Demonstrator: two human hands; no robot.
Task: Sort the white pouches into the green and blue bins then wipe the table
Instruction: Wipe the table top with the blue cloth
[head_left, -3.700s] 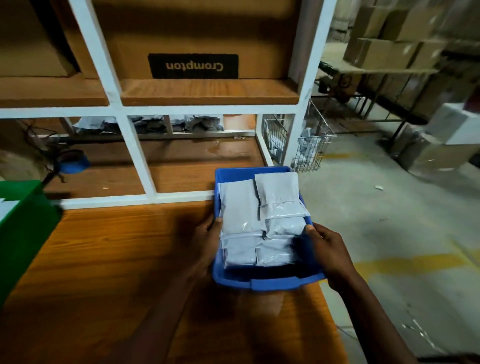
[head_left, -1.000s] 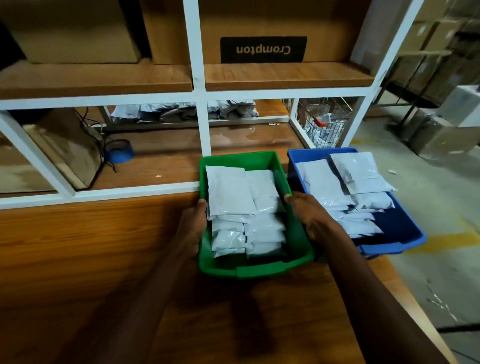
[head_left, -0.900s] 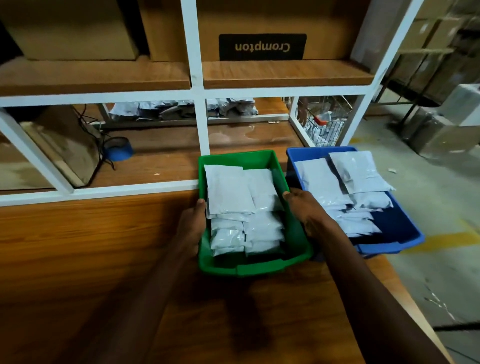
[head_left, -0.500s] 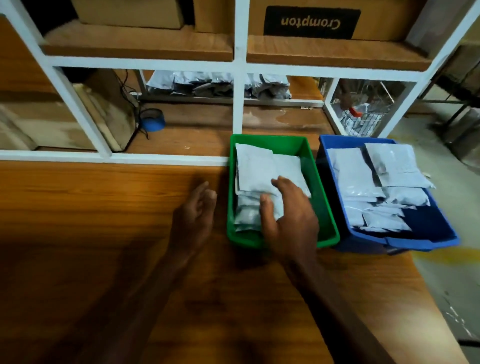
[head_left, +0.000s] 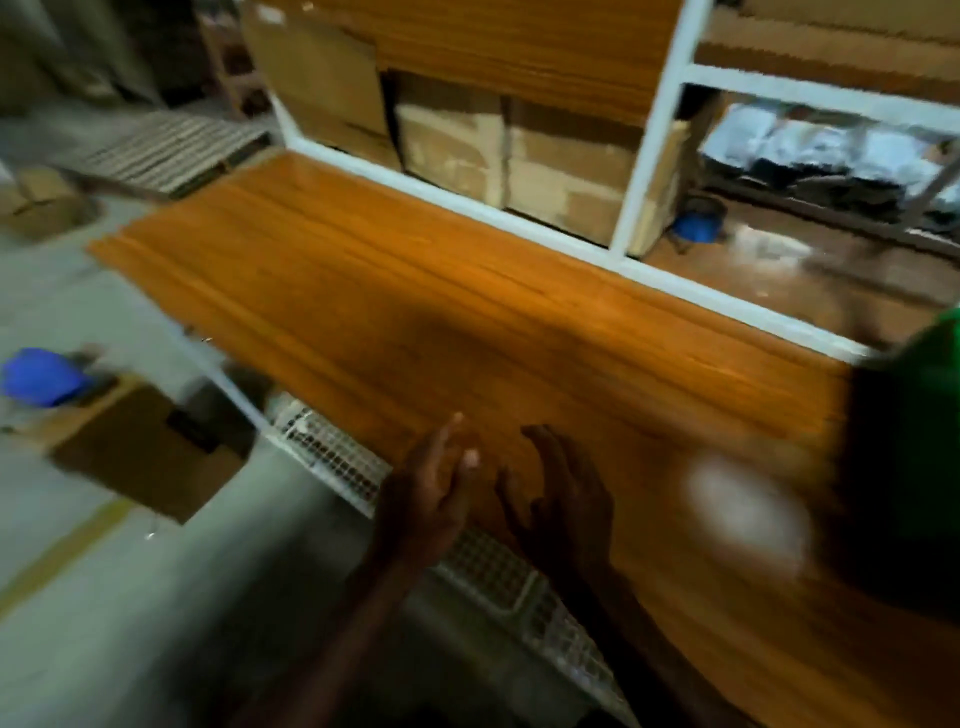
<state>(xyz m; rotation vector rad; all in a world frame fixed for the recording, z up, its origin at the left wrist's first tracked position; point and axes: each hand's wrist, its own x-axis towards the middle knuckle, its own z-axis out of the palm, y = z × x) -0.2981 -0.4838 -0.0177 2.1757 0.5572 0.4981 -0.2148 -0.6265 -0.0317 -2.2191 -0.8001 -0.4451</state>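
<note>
Wooden table (head_left: 415, 322) bare | left hand (head_left: 426, 499), right hand (head_left: 561, 504) apparently open, empty | green bin (head_left: 924, 415) right

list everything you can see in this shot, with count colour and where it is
table: one, orange-brown wood, across the middle
green bin: one, green, right edge, only partly in frame
white blur: one, white, on the table beside the green bin; too smeared to identify
shelf frame: one, white, behind the table
cardboard boxes: several, brown, in the shelf behind the table
pale packets: a pile, whitish, on the far shelf upper right
tape roll: one, blue, on the lower shelf, blurred
wire mesh basket: one, white, under the table's near edge
floor box: one, brown, on the floor at left
blue object: one, blue, floor far left, unclear
left hand: grip open, empty, over the table's near edge
right hand: grip open, empty, beside the left
</note>
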